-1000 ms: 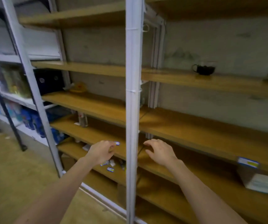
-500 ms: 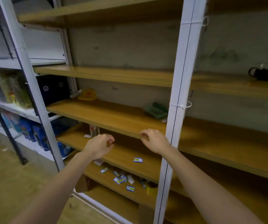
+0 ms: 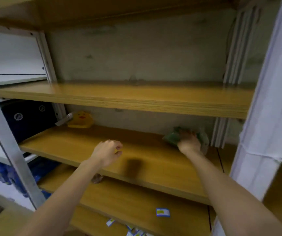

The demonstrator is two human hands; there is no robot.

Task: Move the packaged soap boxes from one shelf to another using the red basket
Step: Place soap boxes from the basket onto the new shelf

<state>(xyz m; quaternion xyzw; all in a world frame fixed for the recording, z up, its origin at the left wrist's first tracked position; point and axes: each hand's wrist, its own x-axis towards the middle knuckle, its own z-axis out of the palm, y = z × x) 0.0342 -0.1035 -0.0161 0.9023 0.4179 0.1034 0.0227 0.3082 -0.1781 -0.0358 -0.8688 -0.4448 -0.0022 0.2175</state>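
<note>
A green soap box [image 3: 170, 139] lies at the back right of the middle wooden shelf [image 3: 65, 147], against the wall. My right hand [image 3: 188, 142] reaches in and lies over it, fingers wrapped on its top; most of the box is hidden under the hand. My left hand [image 3: 108, 153] hovers above the middle of the same shelf, fingers loosely curled, holding nothing. No red basket is in view.
A yellow duck-shaped item [image 3: 80, 120] sits at the shelf's back left, beside a dark blue box [image 3: 28, 120]. White uprights stand at the right [image 3: 264, 133] and left [image 3: 9, 150]. Another wooden shelf [image 3: 119, 97] lies above. Small blue-and-white labels [image 3: 162, 212] lie on the lower shelf.
The view has moved left and closer to the middle shelf. My right hand has gone from the shelf's front edge to the green box at the back. My left hand rose above the shelf.
</note>
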